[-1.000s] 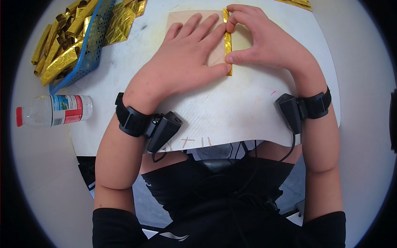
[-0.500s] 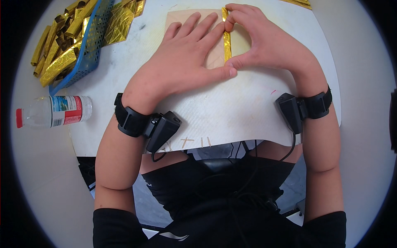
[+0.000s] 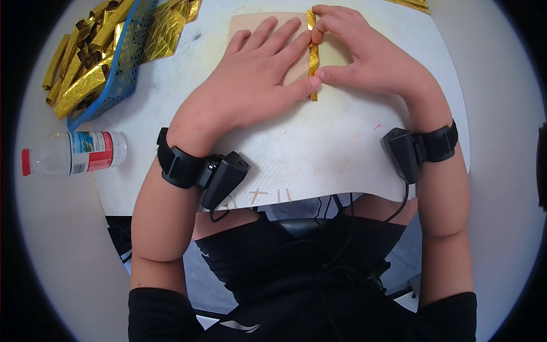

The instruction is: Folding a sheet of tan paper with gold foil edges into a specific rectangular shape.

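Two hands are at work on one pale sheet (image 3: 245,23) and one narrow gold strip (image 3: 313,54) along its right edge, on the bench (image 3: 342,142). Change noted: both thumbs sit higher on the strip than half a second ago, and its near end, previously covered, is exposed; the sheet has hardly shifted. Judged as pressure being worked along the strip while the sheet is held steady.

The left hand (image 3: 245,85) lies flat and spread on the sheet, thumb on the strip. The right hand (image 3: 370,54) is arched, thumb and fingertips spaced along the strip's far side; whether they pinch it cannot be told. The strip lies between the hands.

Count: one bottle (image 3: 91,153) left of the left wrist; one blue basket (image 3: 128,68) beyond it, with gold pieces (image 3: 85,88), eight or more, overlapping; two black wrist devices (image 3: 225,176), one per arm.
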`<state>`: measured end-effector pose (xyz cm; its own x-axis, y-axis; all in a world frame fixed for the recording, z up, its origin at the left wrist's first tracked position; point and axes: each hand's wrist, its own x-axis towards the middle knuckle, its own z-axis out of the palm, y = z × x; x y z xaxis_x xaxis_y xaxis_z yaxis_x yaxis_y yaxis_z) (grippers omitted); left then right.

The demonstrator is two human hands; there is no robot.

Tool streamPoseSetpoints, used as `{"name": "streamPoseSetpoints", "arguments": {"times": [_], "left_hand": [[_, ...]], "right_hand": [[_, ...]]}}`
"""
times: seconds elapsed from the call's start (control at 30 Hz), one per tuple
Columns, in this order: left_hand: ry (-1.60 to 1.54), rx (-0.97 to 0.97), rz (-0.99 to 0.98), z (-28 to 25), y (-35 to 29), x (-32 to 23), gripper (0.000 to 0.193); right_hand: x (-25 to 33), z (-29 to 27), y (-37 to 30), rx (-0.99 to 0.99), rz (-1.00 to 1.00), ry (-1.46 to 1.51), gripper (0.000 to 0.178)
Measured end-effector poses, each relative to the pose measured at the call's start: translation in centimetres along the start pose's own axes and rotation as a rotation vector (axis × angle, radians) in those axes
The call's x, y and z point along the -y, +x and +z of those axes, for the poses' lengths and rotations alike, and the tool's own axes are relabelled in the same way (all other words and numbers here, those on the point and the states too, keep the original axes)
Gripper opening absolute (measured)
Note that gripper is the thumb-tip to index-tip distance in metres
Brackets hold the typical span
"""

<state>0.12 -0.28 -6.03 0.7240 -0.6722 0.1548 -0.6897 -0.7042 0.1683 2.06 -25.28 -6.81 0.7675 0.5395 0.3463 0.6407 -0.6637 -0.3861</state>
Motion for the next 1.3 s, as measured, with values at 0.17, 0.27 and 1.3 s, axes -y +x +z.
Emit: {"name": "streamPoseSetpoints", "arguments": {"times": [0.17,0.27,1.3], "left_hand": [[0.038,0.003,0.014,-0.1,-0.2,0.2,0.084],[0.020,0.015,0.014,-0.1,0.2,0.1,0.084],[-0.045,-0.097,-0.073,0.0,-0.2,-1.1,0.072]], "right_hand": [[0.3,-0.6,0.3,0.049,0.020,0.056,0.048],[0.2,-0.8,0.4,0.079,0.055,0.074,0.050],[-3.4,0.9,4.7,-0.058,0.360,-0.231,0.060]]}}
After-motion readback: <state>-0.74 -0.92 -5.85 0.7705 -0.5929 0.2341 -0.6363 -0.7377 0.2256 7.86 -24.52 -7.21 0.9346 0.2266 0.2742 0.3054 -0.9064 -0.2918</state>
